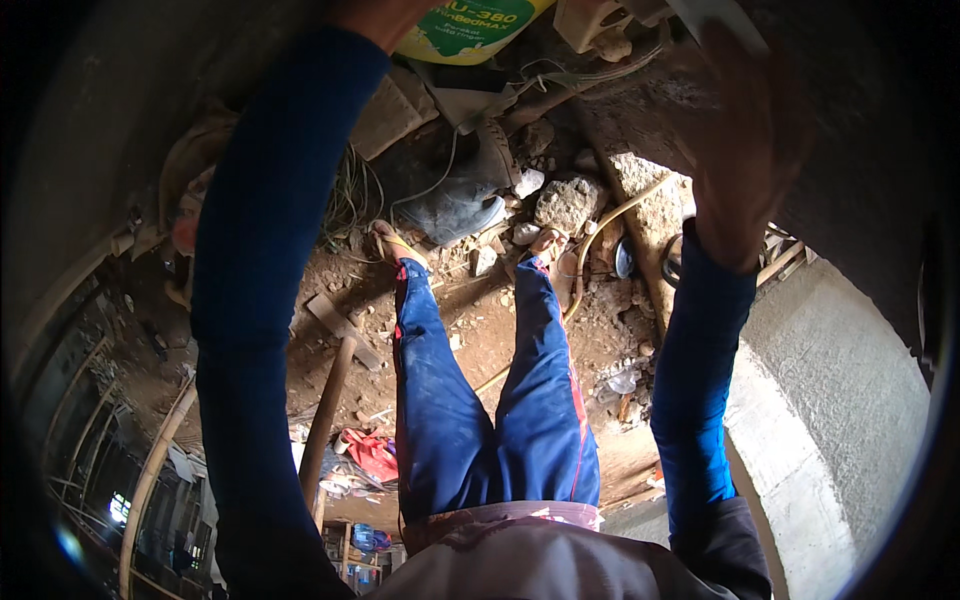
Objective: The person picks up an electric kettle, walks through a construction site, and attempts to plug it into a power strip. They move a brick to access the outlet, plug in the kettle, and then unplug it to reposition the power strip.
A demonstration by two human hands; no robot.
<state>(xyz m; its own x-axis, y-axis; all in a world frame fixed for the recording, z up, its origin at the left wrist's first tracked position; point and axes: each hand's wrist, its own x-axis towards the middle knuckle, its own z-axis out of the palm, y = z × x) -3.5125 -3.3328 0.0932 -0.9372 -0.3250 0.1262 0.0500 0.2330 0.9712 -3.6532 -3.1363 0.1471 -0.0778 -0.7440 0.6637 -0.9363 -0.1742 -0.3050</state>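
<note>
At the top edge, my left hand (378, 18) shows only at the wrist and heel; its fingers are cut off by the frame. It is close to a yellow and green printed bag or tub (470, 28). My right hand (742, 135) is raised at the upper right in front of a dark, rough wall, shadowed and smeared. Its fingers meet a pale, flat, straight-edged plate (722, 18), which they seem to grip. The plate's kind cannot be made out.
Between my feet and the wall are a grey rubber boot (455, 208), stone chunks (572, 203) and a yellowish hose (600, 235). A long wooden handle (328, 415) leans at my left. Red cloth (372, 455) lies behind me; a concrete wall (840, 350) stands at right.
</note>
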